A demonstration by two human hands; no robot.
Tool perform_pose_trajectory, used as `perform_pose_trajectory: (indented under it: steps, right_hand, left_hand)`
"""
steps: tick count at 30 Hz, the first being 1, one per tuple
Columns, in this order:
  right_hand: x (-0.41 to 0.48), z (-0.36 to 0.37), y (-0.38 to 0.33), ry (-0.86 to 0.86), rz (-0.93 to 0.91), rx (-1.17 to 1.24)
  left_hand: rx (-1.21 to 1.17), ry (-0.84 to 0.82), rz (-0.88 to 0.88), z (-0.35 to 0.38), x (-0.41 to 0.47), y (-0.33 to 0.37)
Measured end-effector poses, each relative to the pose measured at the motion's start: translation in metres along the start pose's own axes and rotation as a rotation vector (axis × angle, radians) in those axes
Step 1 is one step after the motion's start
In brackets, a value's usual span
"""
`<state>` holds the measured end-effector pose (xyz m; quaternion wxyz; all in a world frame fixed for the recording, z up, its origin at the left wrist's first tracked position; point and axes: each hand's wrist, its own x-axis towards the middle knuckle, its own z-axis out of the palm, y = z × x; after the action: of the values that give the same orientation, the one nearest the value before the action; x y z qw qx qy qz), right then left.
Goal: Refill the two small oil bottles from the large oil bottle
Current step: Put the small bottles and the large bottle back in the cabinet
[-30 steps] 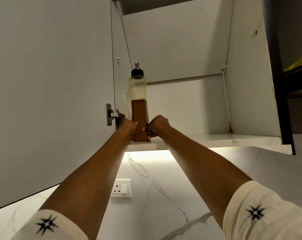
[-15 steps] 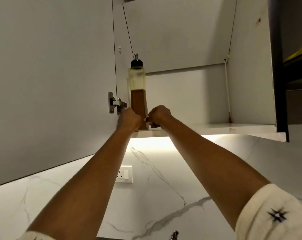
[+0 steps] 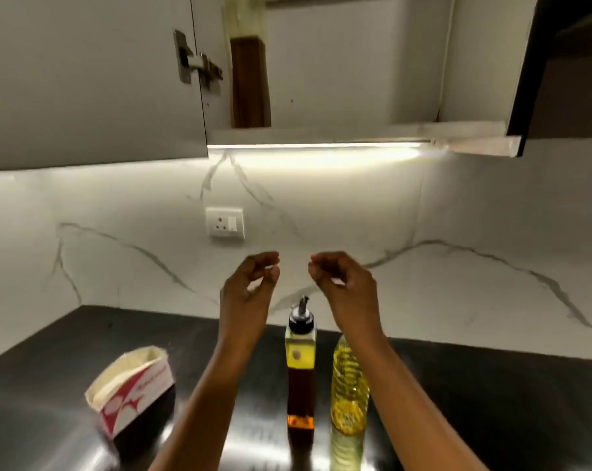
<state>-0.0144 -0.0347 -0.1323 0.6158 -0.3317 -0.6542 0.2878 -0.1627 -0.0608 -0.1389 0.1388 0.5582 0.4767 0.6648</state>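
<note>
- The large oil bottle [image 3: 349,385] stands upright on the dark surface [image 3: 491,402], partly behind my right forearm.
- Just left of it stands a small oil bottle [image 3: 300,363] with its spout cap on. A red-and-white carton [image 3: 135,392] sits well to the left.
- My left grip [image 3: 250,287] and right grip [image 3: 342,283] hang above them, loosely curled and holding nothing.
- The second small bottle [image 3: 248,79] stands on the cabinet shelf [image 3: 355,129] overhead.
- I judge I'm between bottles. Next I need a firm hold low on the spouted bottle, keeping it upright.
</note>
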Motion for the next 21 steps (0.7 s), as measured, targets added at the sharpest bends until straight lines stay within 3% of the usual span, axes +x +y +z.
perform_pose_trajectory:
  steps: [11,17,21]
  right_hand:
    - [-0.154,0.032,0.189,-0.089,0.732,-0.075]
    - [-0.135,0.052,0.240,-0.162,0.810,-0.144]
    - [-0.124,0.056,0.258,-0.213,0.822,-0.020]
  left_hand:
    - [-0.024,-0.234,-0.637,0.010,-0.137,-0.194]
    - [-0.036,-0.503,-0.669,0.027,-0.113,-0.253]
    - [-0.039,-0.653,-0.687,0.037,-0.097,-0.277]
